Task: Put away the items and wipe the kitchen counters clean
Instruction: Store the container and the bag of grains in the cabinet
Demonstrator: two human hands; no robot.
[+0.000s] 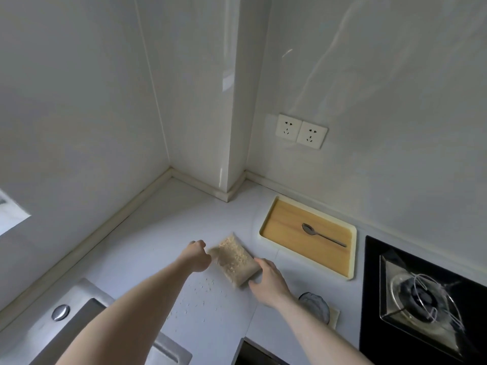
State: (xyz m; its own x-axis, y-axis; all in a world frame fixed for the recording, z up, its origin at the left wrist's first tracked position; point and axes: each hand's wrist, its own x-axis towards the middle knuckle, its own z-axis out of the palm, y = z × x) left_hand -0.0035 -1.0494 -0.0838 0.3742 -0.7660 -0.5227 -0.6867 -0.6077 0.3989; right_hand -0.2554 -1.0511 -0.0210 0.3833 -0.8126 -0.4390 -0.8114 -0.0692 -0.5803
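The bag [235, 259] lies between both hands, long axis far-left to near-right; left hand [198, 255] pinches its far end, right hand [267, 279] grips the near end.

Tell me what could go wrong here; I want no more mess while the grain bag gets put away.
The bag of grains is gripped at each end by the left hand and right hand; if its top is open, tilting may spill more. Loose grains already lie on the counter and could get swept into the sink.
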